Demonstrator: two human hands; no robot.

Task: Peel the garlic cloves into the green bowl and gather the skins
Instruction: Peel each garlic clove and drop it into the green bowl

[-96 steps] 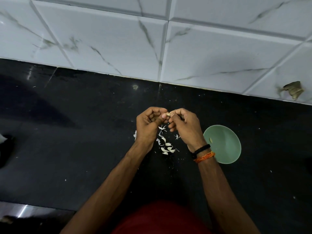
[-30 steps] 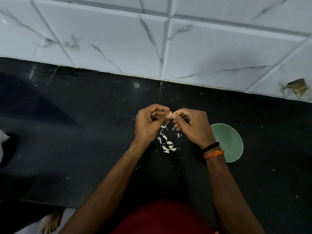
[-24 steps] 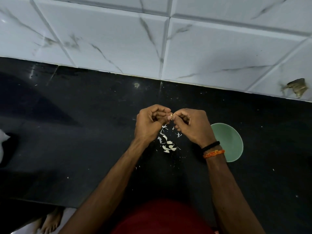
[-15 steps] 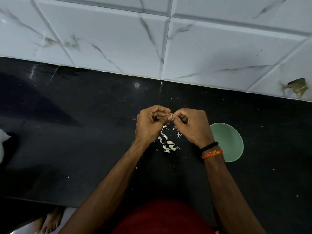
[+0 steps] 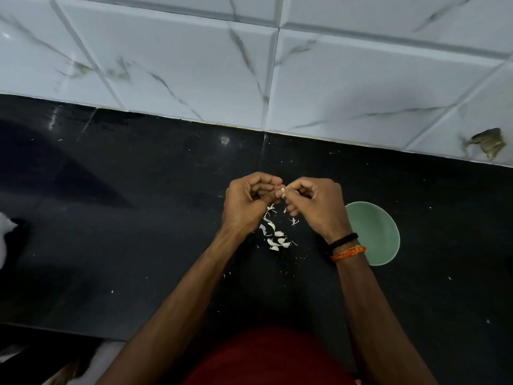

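A small pale garlic clove is pinched between the fingertips of both hands above the black counter. My left hand holds it from the left with curled fingers. My right hand pinches it from the right, its wrist wearing a black and an orange band. Below the hands a scatter of white garlic cloves and skins lies on the counter. The green bowl stands just right of my right wrist; its inside is partly hidden by the wrist.
The black counter runs to a white marble-tiled wall at the back. A brownish mark sits on the tile at far right. A white object shows at the left edge. Tiny skin flecks dot the counter.
Both hands have stayed together over the pile, working the clove with small finger movements. The view has shifted slightly; the pile and bowl have not moved.
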